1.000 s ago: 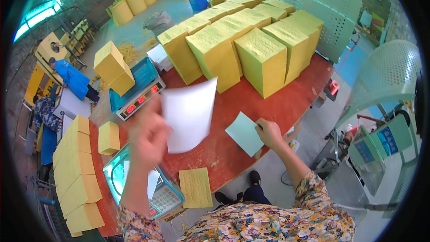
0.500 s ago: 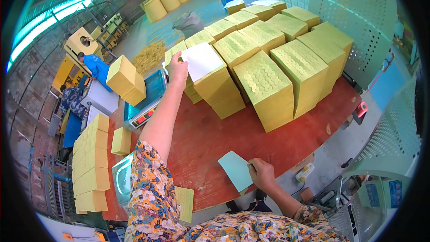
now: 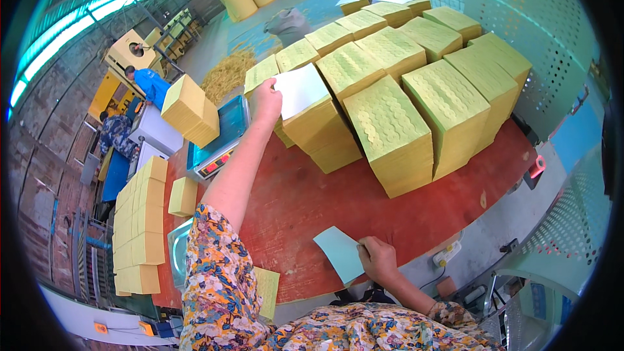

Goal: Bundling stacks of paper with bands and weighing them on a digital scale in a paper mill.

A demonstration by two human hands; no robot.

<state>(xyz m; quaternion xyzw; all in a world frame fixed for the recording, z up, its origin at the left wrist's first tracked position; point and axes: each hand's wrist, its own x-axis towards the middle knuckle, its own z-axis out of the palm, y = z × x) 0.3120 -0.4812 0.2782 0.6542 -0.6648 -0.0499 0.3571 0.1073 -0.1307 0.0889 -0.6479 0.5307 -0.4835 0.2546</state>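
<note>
Stretched forward, my left hand [image 3: 266, 103] has its fingers closed at the near-left edge of a white sheet [image 3: 301, 88]. That sheet lies on top of a tall stack of yellow paper [image 3: 320, 135]. Close to my body, my right hand [image 3: 378, 260] pinches the right edge of a pale blue-green sheet [image 3: 340, 253], held tilted over the table's front edge. More yellow stacks [image 3: 389, 135] stand close together beyond and to the right, several with rows of scalloped cut marks on their tops.
The red table [image 3: 292, 221] carries a scale [image 3: 221, 133] with a yellow stack [image 3: 190, 112] on it. Smaller yellow bundles [image 3: 146, 214] line the left side. Perforated metal panels [image 3: 520, 45] rise at the right. Two people [image 3: 148, 84] work at machines on the far left.
The whole view has shifted slightly, with the stacks now a little further right. Both hands keep their holds; the blue-green sheet's angle has barely changed.
</note>
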